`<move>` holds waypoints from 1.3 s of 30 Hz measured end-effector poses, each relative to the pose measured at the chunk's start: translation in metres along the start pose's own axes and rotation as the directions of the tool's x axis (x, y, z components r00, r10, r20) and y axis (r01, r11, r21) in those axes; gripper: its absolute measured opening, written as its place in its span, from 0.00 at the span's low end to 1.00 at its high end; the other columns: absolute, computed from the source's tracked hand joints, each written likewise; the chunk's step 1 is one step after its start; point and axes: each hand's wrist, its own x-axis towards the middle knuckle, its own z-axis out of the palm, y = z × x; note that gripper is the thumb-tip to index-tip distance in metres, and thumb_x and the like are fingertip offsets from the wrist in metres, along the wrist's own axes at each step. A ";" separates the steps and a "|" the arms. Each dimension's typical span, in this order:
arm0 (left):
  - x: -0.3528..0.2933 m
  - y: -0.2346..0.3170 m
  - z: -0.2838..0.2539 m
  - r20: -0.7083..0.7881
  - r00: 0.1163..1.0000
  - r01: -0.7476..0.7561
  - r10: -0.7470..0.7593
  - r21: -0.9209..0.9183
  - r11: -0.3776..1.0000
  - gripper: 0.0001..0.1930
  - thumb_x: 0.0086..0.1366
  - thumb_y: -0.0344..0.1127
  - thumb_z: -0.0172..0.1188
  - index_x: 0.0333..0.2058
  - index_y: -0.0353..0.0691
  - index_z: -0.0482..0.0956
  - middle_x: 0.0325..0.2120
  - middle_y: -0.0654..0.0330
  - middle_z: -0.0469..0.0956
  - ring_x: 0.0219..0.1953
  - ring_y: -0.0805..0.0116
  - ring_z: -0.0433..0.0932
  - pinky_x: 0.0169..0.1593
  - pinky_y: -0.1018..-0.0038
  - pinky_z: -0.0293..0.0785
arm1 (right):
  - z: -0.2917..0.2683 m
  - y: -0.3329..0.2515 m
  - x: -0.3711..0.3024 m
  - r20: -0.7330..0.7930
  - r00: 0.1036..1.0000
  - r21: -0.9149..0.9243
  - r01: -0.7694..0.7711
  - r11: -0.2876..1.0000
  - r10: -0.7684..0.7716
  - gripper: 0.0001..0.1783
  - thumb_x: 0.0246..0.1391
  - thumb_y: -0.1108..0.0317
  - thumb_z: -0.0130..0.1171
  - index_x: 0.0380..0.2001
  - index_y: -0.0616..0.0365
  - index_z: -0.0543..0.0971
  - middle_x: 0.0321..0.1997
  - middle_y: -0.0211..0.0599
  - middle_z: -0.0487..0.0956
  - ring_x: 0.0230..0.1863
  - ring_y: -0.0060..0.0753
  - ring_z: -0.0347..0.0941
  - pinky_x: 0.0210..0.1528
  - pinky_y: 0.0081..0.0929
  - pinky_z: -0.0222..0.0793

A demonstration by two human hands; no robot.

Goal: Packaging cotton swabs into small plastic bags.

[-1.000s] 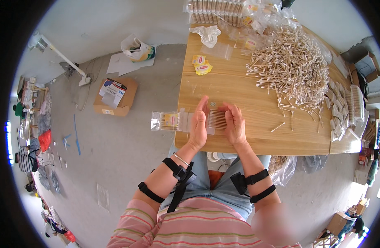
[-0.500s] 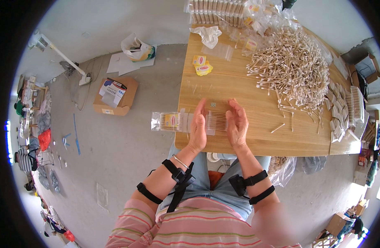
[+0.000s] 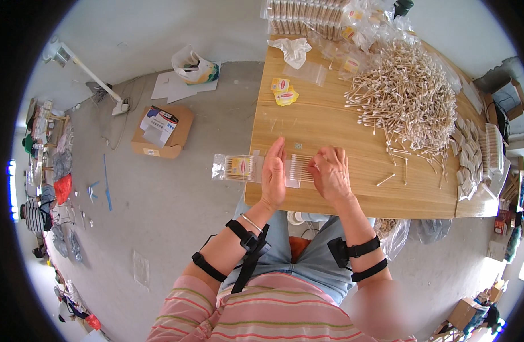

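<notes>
The fingers (image 3: 278,148) of the left hand (image 3: 274,174) are standing straight and close together, gripping nothing. Those of the right hand (image 3: 332,174) are curling at the row of swabs (image 3: 299,167); whether they are pinching any, I cannot tell. The row is lying between the hands on the table (image 3: 325,128), looking mostly aligned. One filled bag (image 3: 237,167) is overhanging the left edge. The pile (image 3: 410,94) is lying loose, seemingly unsorted. Open wood is stretching from the right hand toward it; the front edge is running near the wrists.
</notes>
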 end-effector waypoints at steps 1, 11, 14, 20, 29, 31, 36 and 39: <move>0.000 0.000 0.000 0.001 1.000 -0.002 0.002 0.000 1.000 0.38 0.71 0.58 0.40 0.66 0.32 0.49 0.68 0.53 0.50 0.70 0.61 0.47 0.71 0.66 0.40 | 0.000 0.000 0.000 0.016 1.000 -0.014 0.007 1.000 -0.007 0.06 0.41 0.74 0.65 0.26 0.55 0.79 0.41 0.35 0.72 0.50 0.46 0.64 0.53 0.41 0.62; 0.000 -0.006 -0.004 -0.012 1.000 -0.009 0.010 0.065 0.998 0.35 0.72 0.55 0.41 0.65 0.32 0.52 0.66 0.53 0.53 0.69 0.62 0.51 0.71 0.66 0.43 | -0.006 0.001 0.006 0.153 0.983 -0.112 0.119 0.987 -0.102 0.07 0.47 0.71 0.61 0.32 0.59 0.78 0.42 0.35 0.73 0.49 0.44 0.64 0.51 0.39 0.63; 0.000 -0.005 -0.002 -0.041 0.999 0.008 -0.005 0.064 0.998 0.33 0.72 0.53 0.43 0.64 0.32 0.55 0.65 0.53 0.55 0.68 0.63 0.52 0.70 0.67 0.45 | -0.007 0.006 0.000 0.055 0.990 -0.051 0.133 0.990 -0.130 0.07 0.48 0.72 0.60 0.32 0.58 0.77 0.41 0.36 0.73 0.48 0.45 0.64 0.51 0.39 0.63; 0.003 0.018 0.016 -0.135 0.985 0.123 -0.102 0.155 0.980 0.24 0.72 0.45 0.49 0.59 0.33 0.66 0.58 0.57 0.68 0.61 0.70 0.63 0.64 0.72 0.57 | -0.019 0.007 -0.013 -0.066 0.998 0.312 0.002 0.950 0.019 0.04 0.51 0.74 0.57 0.33 0.58 0.75 0.34 0.41 0.76 0.41 0.48 0.66 0.46 0.41 0.64; -0.006 0.075 0.072 0.189 0.980 0.035 -0.068 0.172 0.984 0.15 0.70 0.41 0.54 0.45 0.35 0.78 0.44 0.58 0.79 0.49 0.74 0.74 0.54 0.77 0.69 | -0.044 -0.016 -0.048 0.158 0.962 0.869 -0.242 0.431 0.222 0.06 0.57 0.73 0.57 0.35 0.64 0.73 0.29 0.27 0.73 0.33 0.15 0.67 0.36 0.18 0.65; -0.010 0.073 0.076 0.234 0.970 0.033 -0.071 0.160 0.986 0.13 0.69 0.39 0.56 0.43 0.35 0.79 0.43 0.58 0.80 0.47 0.75 0.75 0.52 0.78 0.70 | -0.052 -0.023 -0.056 0.150 0.963 0.892 -0.231 0.389 0.225 0.06 0.58 0.73 0.58 0.35 0.65 0.73 0.30 0.26 0.73 0.34 0.15 0.67 0.35 0.17 0.65; -0.030 0.063 0.088 0.212 0.947 0.195 -0.239 0.210 0.958 0.07 0.66 0.34 0.60 0.36 0.35 0.79 0.40 0.56 0.81 0.42 0.74 0.77 0.52 0.73 0.72 | -0.066 -0.022 -0.090 0.131 0.955 0.907 -0.223 0.356 0.265 0.08 0.56 0.73 0.60 0.35 0.66 0.74 0.30 0.27 0.75 0.34 0.16 0.69 0.34 0.17 0.66; -0.053 0.045 0.084 0.347 0.877 0.285 -0.332 0.179 0.942 0.06 0.64 0.33 0.61 0.34 0.36 0.78 0.38 0.57 0.81 0.41 0.75 0.76 0.51 0.73 0.72 | -0.081 -0.009 -0.119 0.239 0.912 0.783 -0.384 0.489 0.334 0.07 0.54 0.72 0.62 0.32 0.66 0.77 0.28 0.30 0.77 0.33 0.16 0.70 0.34 0.19 0.67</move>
